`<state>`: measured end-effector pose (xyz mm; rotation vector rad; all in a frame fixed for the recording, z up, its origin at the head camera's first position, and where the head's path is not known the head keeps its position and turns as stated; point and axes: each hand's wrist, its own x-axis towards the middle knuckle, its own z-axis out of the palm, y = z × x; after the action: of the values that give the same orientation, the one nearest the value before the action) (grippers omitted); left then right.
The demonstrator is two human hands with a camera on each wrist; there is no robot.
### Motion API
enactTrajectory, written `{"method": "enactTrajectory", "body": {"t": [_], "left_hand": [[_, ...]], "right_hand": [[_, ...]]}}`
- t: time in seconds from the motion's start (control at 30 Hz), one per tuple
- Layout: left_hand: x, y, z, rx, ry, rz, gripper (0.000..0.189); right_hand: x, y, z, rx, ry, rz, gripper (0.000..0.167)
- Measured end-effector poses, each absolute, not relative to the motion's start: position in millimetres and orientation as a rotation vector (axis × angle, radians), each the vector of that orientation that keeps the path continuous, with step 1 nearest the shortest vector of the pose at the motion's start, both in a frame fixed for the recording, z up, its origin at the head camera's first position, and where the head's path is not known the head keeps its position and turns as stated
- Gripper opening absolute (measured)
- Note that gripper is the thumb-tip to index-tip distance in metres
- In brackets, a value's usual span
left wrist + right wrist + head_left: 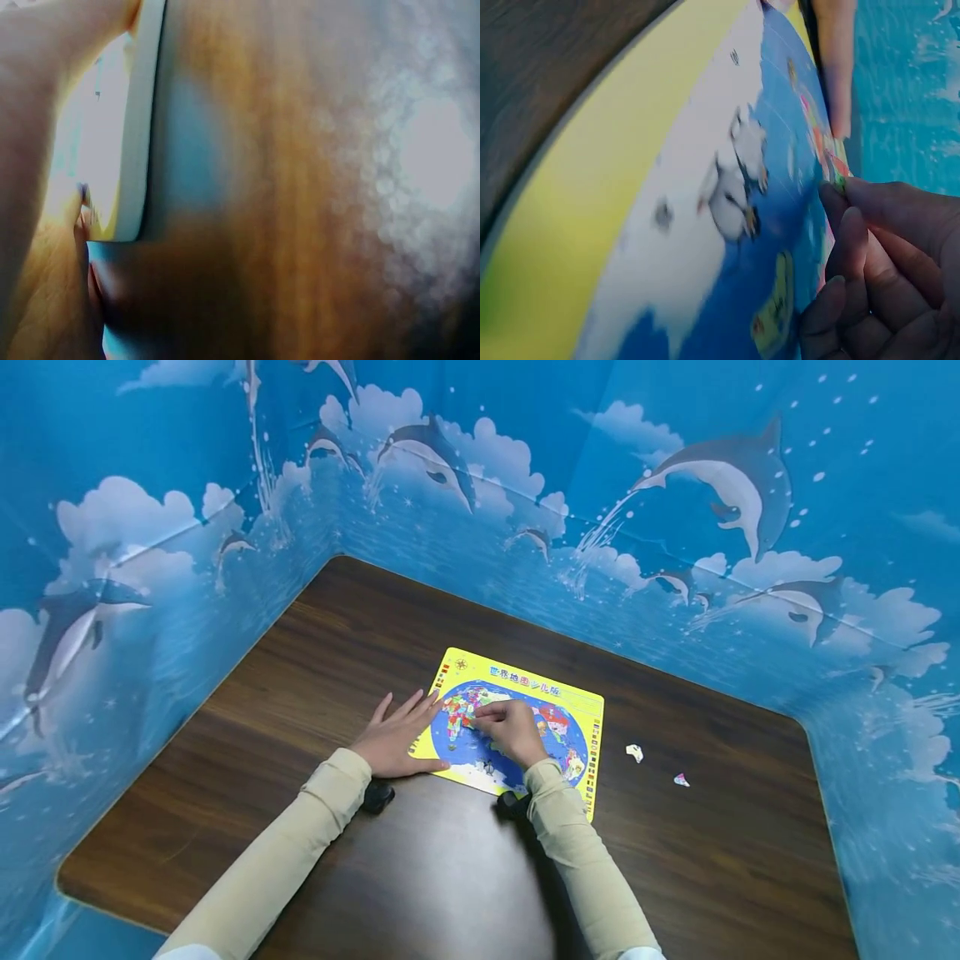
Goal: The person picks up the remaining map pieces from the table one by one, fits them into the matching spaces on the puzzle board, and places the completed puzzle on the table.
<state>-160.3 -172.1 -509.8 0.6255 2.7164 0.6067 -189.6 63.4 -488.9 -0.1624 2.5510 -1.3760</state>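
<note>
World-map puzzle board point(581, 703) — yellow border, blue oval map, flat but skewed on the dark wood table point(720, 868). Small puzzle piece point(841, 183) — greenish, pinched in right hand point(513, 732), mostly hidden.

Brown table point(300, 668) under map board point(577, 700), whitish piece point(634, 752) and pinkish piece point(681, 780)

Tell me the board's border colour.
The border is yellow, clearest in the head view.

We saw a yellow-bordered world-map puzzle point(581, 702) with a blue oval ocean point(468, 752), a brown wood-grained table point(262, 693), a blue curtain point(570, 452) patterned with grey-and-white dolphins point(750, 468), and cream sleeves point(285, 843).
</note>
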Motion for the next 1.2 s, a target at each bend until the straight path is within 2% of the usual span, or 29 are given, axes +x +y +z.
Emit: {"method": "enactTrajectory", "body": {"t": [0.47,0.83,1.2], "left_hand": [[-155.4,-169.2,-513.5,0.603,2.713,0.561,0.104],[-156.6,-171.5,-509.6,0.613,2.724,0.581,0.102],[-158.4,-168.5,-510.6,0.62,2.715,0.616,0.104]], "right_hand": [[-188.8,47.5,-497.0,-0.271,2.613,-1.229,0.009],[-184.3,43.9,-496.3,-0.512,2.738,-1.057,0.02],[-187.9,42.8,-497.4,-0.49,2.793,-0.987,0.017]]}}
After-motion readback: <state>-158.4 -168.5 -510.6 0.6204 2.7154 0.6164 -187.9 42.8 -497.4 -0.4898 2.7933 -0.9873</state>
